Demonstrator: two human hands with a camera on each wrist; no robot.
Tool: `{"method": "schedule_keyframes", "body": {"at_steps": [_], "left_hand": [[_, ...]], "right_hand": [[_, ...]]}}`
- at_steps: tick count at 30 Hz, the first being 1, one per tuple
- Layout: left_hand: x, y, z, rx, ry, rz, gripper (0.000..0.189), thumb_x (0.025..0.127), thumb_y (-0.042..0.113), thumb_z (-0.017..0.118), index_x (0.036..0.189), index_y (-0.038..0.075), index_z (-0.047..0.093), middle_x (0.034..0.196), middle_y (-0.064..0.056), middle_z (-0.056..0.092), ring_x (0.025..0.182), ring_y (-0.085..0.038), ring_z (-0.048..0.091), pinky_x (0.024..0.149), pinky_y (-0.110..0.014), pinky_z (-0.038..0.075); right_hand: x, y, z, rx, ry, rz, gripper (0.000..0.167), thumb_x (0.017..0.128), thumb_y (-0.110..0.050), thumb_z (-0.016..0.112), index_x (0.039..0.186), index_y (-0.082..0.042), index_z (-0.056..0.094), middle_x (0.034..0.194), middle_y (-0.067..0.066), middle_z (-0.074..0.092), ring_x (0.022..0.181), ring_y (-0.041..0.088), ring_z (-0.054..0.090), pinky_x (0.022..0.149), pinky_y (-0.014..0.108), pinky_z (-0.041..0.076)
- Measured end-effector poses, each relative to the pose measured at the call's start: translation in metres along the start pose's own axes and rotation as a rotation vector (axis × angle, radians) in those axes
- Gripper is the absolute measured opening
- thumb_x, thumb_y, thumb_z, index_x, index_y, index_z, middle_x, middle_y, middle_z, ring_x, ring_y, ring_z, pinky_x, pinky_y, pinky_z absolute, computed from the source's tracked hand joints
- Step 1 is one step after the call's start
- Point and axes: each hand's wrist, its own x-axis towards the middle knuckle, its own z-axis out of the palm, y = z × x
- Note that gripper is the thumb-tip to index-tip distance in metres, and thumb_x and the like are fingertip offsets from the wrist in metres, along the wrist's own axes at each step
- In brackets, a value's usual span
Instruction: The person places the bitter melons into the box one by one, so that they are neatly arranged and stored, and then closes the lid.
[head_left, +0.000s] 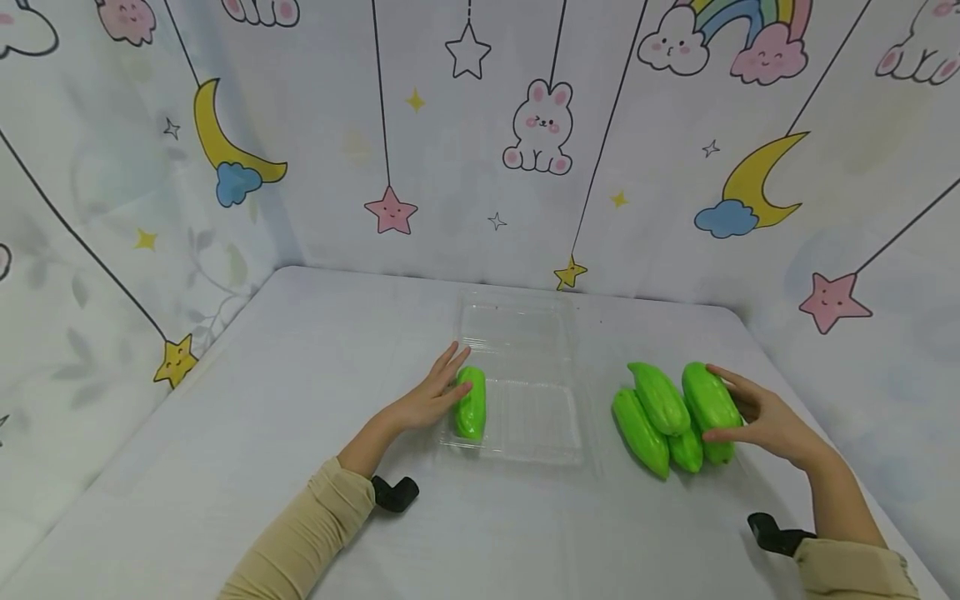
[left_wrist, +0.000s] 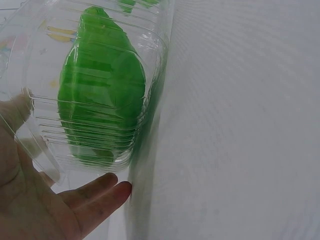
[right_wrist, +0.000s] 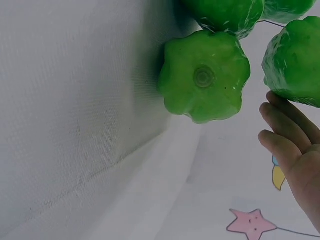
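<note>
A clear plastic clamshell box [head_left: 525, 454] lies with its lid folded back, and one green ridged gourd [head_left: 471, 404] sits at its left side. My left hand [head_left: 426, 402] is at that side with fingers spread; in the left wrist view its fingertips [left_wrist: 122, 187] are right at the box's outer wall, and the gourd shows through the plastic. Off to the right is a pile of several similar gourds [head_left: 640, 433]. My right hand [head_left: 768, 421] spans the pile's upper right gourd [head_left: 707, 396], thumb and fingers at opposite ends. In the right wrist view, that gourd [right_wrist: 295, 62] shows above a lower one [right_wrist: 204, 77].
A white cloth-covered table [head_left: 360, 333] lies under everything. Behind and beside it rise curtains [head_left: 457, 167] printed with stars, moons and rabbits. The box's flat lid [head_left: 517, 325] extends toward the back edge. Black wrist mounts [head_left: 396, 494] stick out near both sleeves.
</note>
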Motion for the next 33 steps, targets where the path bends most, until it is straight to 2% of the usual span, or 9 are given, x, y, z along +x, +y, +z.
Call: {"method": "schedule_keyframes", "body": {"at_steps": [4, 8, 10, 11, 15, 19, 22, 26, 33], "left_hand": [[-0.001, 0.001, 0.0, 0.005, 0.002, 0.001, 0.06, 0.1, 0.031, 0.037, 0.149, 0.018, 0.005, 0.152, -0.011, -0.011, 0.137, -0.032, -0.005, 0.104, -0.057, 0.014], [-0.001, 0.002, 0.0, 0.0, -0.004, -0.005, 0.061, 0.1, 0.033, 0.037, 0.149, 0.018, 0.004, 0.152, -0.008, -0.012, 0.137, -0.031, -0.006, 0.104, -0.057, 0.014], [0.0, 0.002, 0.0, 0.009, -0.007, -0.01, 0.061, 0.1, 0.034, 0.036, 0.149, 0.017, 0.004, 0.152, -0.009, -0.012, 0.138, -0.031, -0.005, 0.105, -0.056, 0.014], [0.0, 0.002, 0.0, 0.015, -0.007, -0.013, 0.061, 0.1, 0.034, 0.036, 0.149, 0.017, 0.004, 0.152, -0.01, -0.012, 0.138, -0.031, -0.005, 0.105, -0.056, 0.014], [0.0, 0.002, -0.001, 0.033, -0.008, -0.02, 0.061, 0.1, 0.035, 0.035, 0.149, 0.016, 0.004, 0.152, -0.011, -0.011, 0.138, -0.031, -0.005, 0.105, -0.055, 0.013], [-0.001, 0.002, -0.001, 0.031, -0.006, -0.02, 0.061, 0.1, 0.035, 0.035, 0.149, 0.017, 0.004, 0.152, -0.012, -0.011, 0.138, -0.031, -0.005, 0.105, -0.055, 0.013], [-0.001, 0.002, -0.001, 0.028, -0.002, -0.016, 0.061, 0.1, 0.035, 0.036, 0.149, 0.017, 0.005, 0.152, -0.012, -0.01, 0.138, -0.031, -0.004, 0.105, -0.055, 0.013], [-0.001, 0.002, -0.001, 0.026, -0.001, -0.015, 0.061, 0.1, 0.034, 0.036, 0.149, 0.016, 0.005, 0.152, -0.012, -0.011, 0.138, -0.031, -0.004, 0.105, -0.056, 0.013], [-0.001, 0.003, -0.001, 0.032, -0.007, -0.016, 0.061, 0.1, 0.035, 0.035, 0.149, 0.015, 0.004, 0.151, -0.013, -0.011, 0.138, -0.032, -0.004, 0.105, -0.055, 0.014]], "right_hand": [[0.0, -0.003, -0.002, -0.022, 0.002, 0.021, 0.091, 0.076, -0.015, 0.076, 0.147, -0.017, 0.02, 0.137, 0.027, 0.035, 0.118, 0.005, 0.04, 0.082, 0.013, 0.04], [0.0, -0.005, -0.004, -0.04, 0.008, 0.031, 0.091, 0.076, -0.015, 0.076, 0.147, -0.02, 0.02, 0.138, 0.027, 0.034, 0.116, -0.001, 0.037, 0.083, 0.013, 0.039], [0.0, -0.006, -0.005, -0.043, 0.007, 0.023, 0.091, 0.076, -0.015, 0.076, 0.147, -0.019, 0.019, 0.138, 0.027, 0.034, 0.121, 0.011, 0.04, 0.084, 0.018, 0.042], [0.0, -0.007, -0.005, -0.052, 0.01, 0.026, 0.091, 0.076, -0.015, 0.076, 0.147, -0.02, 0.02, 0.138, 0.026, 0.035, 0.121, 0.012, 0.041, 0.082, 0.013, 0.04], [0.002, -0.011, -0.004, -0.06, 0.02, 0.026, 0.091, 0.075, -0.015, 0.076, 0.147, -0.019, 0.021, 0.137, 0.026, 0.037, 0.119, 0.032, 0.043, 0.082, 0.015, 0.041], [0.004, -0.014, -0.004, -0.063, 0.024, 0.019, 0.091, 0.075, -0.015, 0.077, 0.147, -0.019, 0.022, 0.137, 0.025, 0.037, 0.12, 0.029, 0.043, 0.079, 0.009, 0.036], [0.006, -0.018, -0.003, -0.054, 0.019, 0.009, 0.092, 0.075, -0.015, 0.077, 0.147, -0.018, 0.021, 0.139, 0.025, 0.034, 0.12, 0.041, 0.04, 0.09, 0.029, 0.044], [0.007, -0.021, -0.002, -0.03, 0.021, -0.003, 0.092, 0.075, -0.012, 0.076, 0.147, -0.018, 0.02, 0.14, 0.026, 0.032, 0.118, 0.051, 0.036, 0.086, 0.062, 0.032], [0.01, -0.03, 0.0, -0.002, 0.037, -0.017, 0.091, 0.074, -0.011, 0.077, 0.147, -0.016, 0.022, 0.14, 0.027, 0.031, 0.118, 0.053, 0.035, 0.087, 0.065, 0.03]]}}
